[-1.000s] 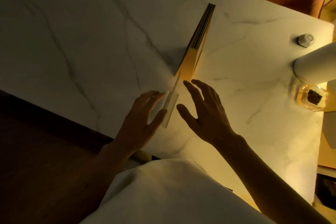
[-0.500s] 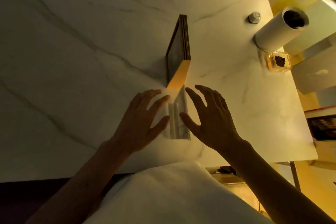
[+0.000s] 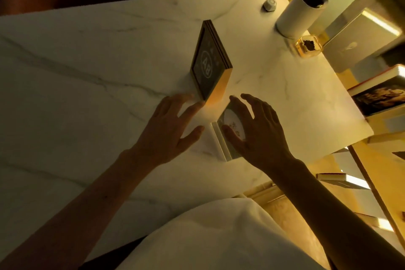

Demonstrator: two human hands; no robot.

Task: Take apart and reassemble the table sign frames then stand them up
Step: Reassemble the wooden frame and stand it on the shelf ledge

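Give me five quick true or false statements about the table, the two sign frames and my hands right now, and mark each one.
1. The dark sign frame stands upright on the marble table. True.
2. The dark frame's face shows "A8" in a circle. True.
3. The left hand grips the dark frame. False: it is open, fingers spread, beside the frames.
4. The clear frame lies at the table's far edge. False: it sits near the person, by the right hand.
5. The white cylinder stands at the far right corner. True.
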